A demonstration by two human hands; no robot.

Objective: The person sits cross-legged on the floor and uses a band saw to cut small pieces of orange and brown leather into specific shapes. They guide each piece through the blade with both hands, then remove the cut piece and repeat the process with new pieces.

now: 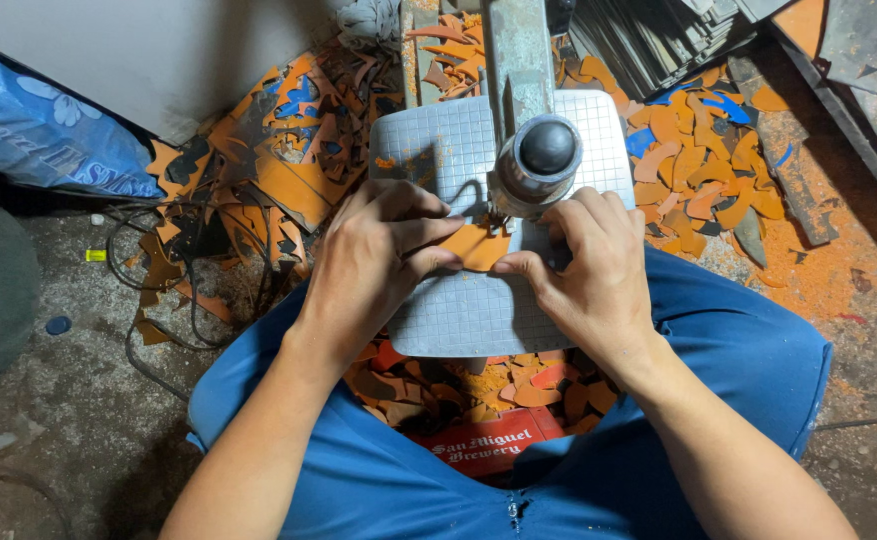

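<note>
Orange piece (476, 246) pinched flat on grid table (459, 310); left hand (374, 262), right hand (589, 268) fingers curled closed.

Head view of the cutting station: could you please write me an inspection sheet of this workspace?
Surface: gridded metal table of a cutting machine, machine head above it.
Job's things: one orange piece flat on the table, at the machine head.
Clutter: orange and blue offcuts heaped on the floor; more in a red crate under the table.
Hands: left hand and right hand both press the orange piece.
Cables: black cables looped on the floor at left.
Surroundings: blue bag, stacked grey sheets, dusty concrete floor.
</note>
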